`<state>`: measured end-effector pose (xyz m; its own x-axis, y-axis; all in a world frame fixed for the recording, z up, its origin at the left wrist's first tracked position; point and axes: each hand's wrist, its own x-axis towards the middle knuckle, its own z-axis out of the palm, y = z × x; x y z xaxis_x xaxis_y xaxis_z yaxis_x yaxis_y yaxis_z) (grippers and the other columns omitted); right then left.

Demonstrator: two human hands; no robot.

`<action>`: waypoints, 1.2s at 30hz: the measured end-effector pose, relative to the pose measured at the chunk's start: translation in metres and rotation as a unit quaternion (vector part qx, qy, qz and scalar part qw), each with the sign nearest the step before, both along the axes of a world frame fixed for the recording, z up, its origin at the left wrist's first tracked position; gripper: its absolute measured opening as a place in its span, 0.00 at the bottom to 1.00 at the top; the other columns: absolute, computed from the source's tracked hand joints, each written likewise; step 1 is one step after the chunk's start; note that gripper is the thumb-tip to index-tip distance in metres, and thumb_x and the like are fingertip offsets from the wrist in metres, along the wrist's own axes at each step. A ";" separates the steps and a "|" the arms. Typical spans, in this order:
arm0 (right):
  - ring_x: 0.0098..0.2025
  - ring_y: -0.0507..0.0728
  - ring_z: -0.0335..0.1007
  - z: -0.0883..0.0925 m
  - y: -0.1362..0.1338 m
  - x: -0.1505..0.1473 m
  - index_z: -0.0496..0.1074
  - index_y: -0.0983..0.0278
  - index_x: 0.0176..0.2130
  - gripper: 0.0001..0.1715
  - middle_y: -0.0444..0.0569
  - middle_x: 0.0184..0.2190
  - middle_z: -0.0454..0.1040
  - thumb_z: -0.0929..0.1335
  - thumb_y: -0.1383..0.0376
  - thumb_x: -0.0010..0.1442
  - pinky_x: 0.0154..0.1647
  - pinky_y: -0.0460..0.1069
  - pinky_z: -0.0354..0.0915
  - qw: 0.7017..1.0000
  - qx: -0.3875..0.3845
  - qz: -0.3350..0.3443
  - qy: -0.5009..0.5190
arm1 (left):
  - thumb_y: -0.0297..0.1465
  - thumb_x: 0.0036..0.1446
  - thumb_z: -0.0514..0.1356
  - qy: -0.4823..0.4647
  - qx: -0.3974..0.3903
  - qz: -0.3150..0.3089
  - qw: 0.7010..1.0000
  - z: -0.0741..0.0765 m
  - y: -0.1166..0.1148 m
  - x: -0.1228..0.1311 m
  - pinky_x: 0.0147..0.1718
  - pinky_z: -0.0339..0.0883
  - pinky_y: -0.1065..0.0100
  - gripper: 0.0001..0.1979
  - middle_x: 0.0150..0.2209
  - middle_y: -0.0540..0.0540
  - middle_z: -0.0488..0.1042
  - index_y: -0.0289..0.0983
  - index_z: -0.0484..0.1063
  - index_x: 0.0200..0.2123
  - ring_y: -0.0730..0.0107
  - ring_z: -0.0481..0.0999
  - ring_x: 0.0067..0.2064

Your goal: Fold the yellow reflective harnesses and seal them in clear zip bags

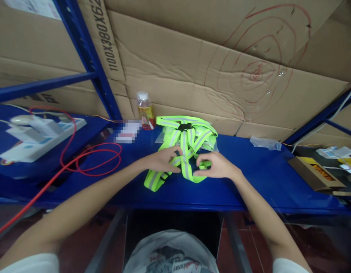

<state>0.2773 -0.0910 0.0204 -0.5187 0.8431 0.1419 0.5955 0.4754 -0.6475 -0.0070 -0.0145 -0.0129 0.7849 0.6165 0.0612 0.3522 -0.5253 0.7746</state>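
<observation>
A neon yellow-green reflective vest (pixel 185 151) made of straps with grey stripes lies on the blue table, its black joining piece (pixel 185 126) near the top. My left hand (pixel 164 159) is at the left of the middle strap, fingers curved and apart, with no strap visibly gripped. On the other side, my right hand (pixel 217 165) curls round a short stretch of the green strap, thumb and fingertips towards the middle strap. Clear plastic packaging (pixel 212 144) shows beneath the vest's upper part. Parts of the straps are hidden behind both hands.
A bottle with a yellow label (pixel 146 112) stands behind the vest at left. A red cable (pixel 99 151) loops near a white power strip (pixel 44 140). To the right are a crumpled plastic bag (pixel 265 143) and an open cardboard box (pixel 313 176). Cardboard (pixel 170 68) walls the back.
</observation>
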 end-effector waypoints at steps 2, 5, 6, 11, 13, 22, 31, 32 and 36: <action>0.34 0.56 0.75 0.003 -0.007 -0.002 0.80 0.60 0.42 0.31 0.46 0.35 0.82 0.83 0.43 0.49 0.39 0.49 0.64 0.994 0.031 0.040 -0.092 | 0.46 0.54 0.73 0.050 -0.010 -0.033 0.998 0.007 -0.001 -0.003 0.21 0.48 0.69 0.25 0.20 0.59 0.61 0.39 0.75 0.49 0.72 0.59 0.20; 0.34 0.55 0.70 0.000 -0.014 -0.012 0.78 0.60 0.40 0.26 0.44 0.33 0.78 0.83 0.49 0.50 0.35 0.48 0.59 0.985 0.054 0.083 -0.138 | 0.48 0.61 0.69 0.075 0.076 -0.019 0.994 0.014 -0.002 -0.006 0.24 0.49 0.67 0.19 0.21 0.55 0.62 0.39 0.83 0.43 0.71 0.60 0.23; 0.32 0.54 0.66 -0.001 -0.016 -0.015 0.76 0.61 0.36 0.18 0.42 0.29 0.74 0.81 0.54 0.54 0.34 0.48 0.56 0.984 0.049 0.094 -0.145 | 0.49 0.62 0.68 0.072 0.123 -0.008 0.990 0.015 -0.002 -0.006 0.26 0.53 0.67 0.18 0.24 0.53 0.66 0.40 0.85 0.42 0.70 0.65 0.26; 0.24 0.48 0.49 -0.001 -0.019 -0.018 0.62 0.62 0.22 0.24 0.36 0.19 0.57 0.71 0.59 0.66 0.27 0.46 0.49 0.981 -0.098 0.160 -0.046 | 0.46 0.70 0.65 0.029 0.257 -0.043 0.965 0.014 -0.004 -0.001 0.51 0.68 0.62 0.17 0.45 0.43 0.75 0.41 0.87 0.41 0.58 0.76 0.47; 0.23 0.48 0.57 0.004 -0.018 -0.014 0.69 0.63 0.28 0.22 0.38 0.20 0.65 0.71 0.53 0.69 0.26 0.44 0.54 0.962 -0.198 0.185 0.029 | 0.39 0.76 0.58 0.017 0.260 -0.086 0.961 0.010 -0.005 0.004 0.60 0.66 0.59 0.16 0.53 0.39 0.77 0.40 0.85 0.48 0.55 0.77 0.55; 0.45 0.61 0.84 0.031 -0.017 0.033 0.84 0.66 0.50 0.33 0.55 0.44 0.87 0.85 0.52 0.49 0.51 0.52 0.75 0.931 -0.302 0.207 0.009 | 0.34 0.77 0.53 0.047 0.273 -0.056 0.959 -0.017 -0.008 0.019 0.61 0.68 0.54 0.18 0.60 0.35 0.75 0.41 0.80 0.58 0.50 0.78 0.60; 0.33 0.59 0.76 0.014 0.000 0.053 0.80 0.60 0.45 0.31 0.49 0.34 0.82 0.78 0.40 0.57 0.34 0.52 0.67 0.976 0.001 -0.204 -0.073 | 0.41 0.79 0.50 0.022 0.292 -0.011 0.956 -0.032 -0.009 0.035 0.56 0.68 0.55 0.21 0.51 0.38 0.76 0.36 0.80 0.49 0.53 0.77 0.55; 0.32 0.59 0.76 0.012 0.000 0.049 0.80 0.60 0.45 0.31 0.48 0.31 0.81 0.78 0.39 0.56 0.33 0.51 0.65 0.970 -0.021 -0.207 -0.125 | 0.45 0.78 0.52 0.029 0.295 -0.005 0.955 -0.035 -0.008 0.037 0.56 0.69 0.56 0.22 0.51 0.39 0.76 0.36 0.80 0.50 0.53 0.76 0.54; 0.28 0.57 0.73 0.006 -0.007 0.036 0.76 0.60 0.31 0.21 0.44 0.23 0.77 0.78 0.47 0.56 0.30 0.50 0.58 0.960 -0.084 -0.150 -0.222 | 0.49 0.75 0.57 0.056 0.325 0.019 0.944 -0.046 -0.006 0.042 0.62 0.67 0.51 0.26 0.60 0.35 0.73 0.36 0.76 0.62 0.47 0.74 0.62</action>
